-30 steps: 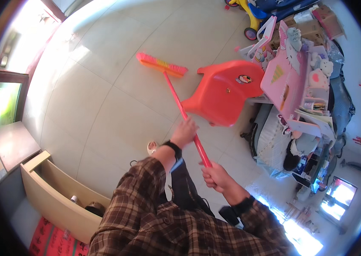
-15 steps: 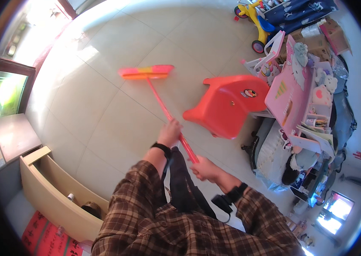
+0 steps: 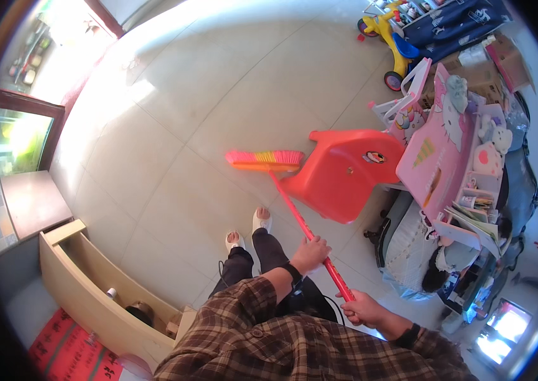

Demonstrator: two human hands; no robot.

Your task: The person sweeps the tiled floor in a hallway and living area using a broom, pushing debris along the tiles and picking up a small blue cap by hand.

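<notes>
A broom with a red handle (image 3: pixel 294 213) slants across the floor in front of me. Its head has an orange base and pink and yellow bristles (image 3: pixel 264 157). My left hand (image 3: pixel 311 254) is wrapped round the middle of the handle. Lower down, near the handle's top end, my right hand (image 3: pixel 366 309) grips it too. The broom head lies close to the left edge of a red plastic child's chair (image 3: pixel 339 181); I cannot tell whether they touch.
At the right stands a pink child's desk (image 3: pixel 431 152) with toys and books, beside a dark glass table. A yellow ride-on toy (image 3: pixel 386 41) is at the far right. An open wooden drawer unit (image 3: pixel 107 305) sits at the left. My feet are on the tiled floor (image 3: pixel 174 114).
The broom head has swept nearer and to the right, from the open floor to beside the red chair. Both hands have moved right and nearer to my body, and my feet now show.
</notes>
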